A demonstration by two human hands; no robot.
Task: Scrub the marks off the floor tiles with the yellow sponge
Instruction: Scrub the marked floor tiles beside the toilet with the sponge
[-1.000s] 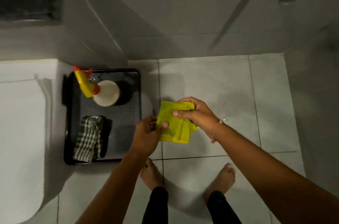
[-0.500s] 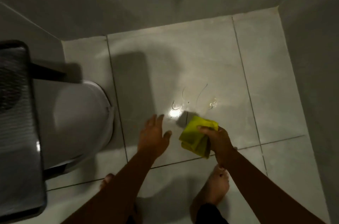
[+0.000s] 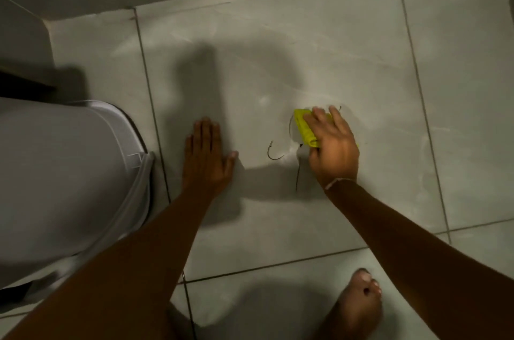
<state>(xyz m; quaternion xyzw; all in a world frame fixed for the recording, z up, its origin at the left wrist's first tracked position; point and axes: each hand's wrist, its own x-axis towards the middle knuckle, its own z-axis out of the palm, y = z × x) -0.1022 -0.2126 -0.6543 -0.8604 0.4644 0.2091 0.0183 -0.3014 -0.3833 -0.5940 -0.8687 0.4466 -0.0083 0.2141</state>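
While the floor tiles (image 3: 278, 61) fill most of the frame, the white toilet (image 3: 64, 172) takes up the 9 o'clock side; no bins, buckets or other containers in view, so nothing to report on contents. Left hand (image 3: 205, 161) lies flat and spread on the tile at centre, holding nothing, looks like a brace. Right hand (image 3: 333, 150) at about 2 o'clock from it, fingers pressed down over the yellow sponge (image 3: 304, 128), pinning it to the tile. Sponge sits right on top of the marks (image 3: 274, 151): thin dark curved lines, one hook-shaped at 8 o'clock of the sponge, one straight stroke at 6 o'clock running down past the wrist. Judgement: scrubbing just started, marks mostly intact. To do it well: keep palm weight over the sponge, short strokes along each line, work toward 7 o'clock to catch the hook. Bare foot (image 3: 358, 303) at 5 o'clock; wet tile could be slippery.
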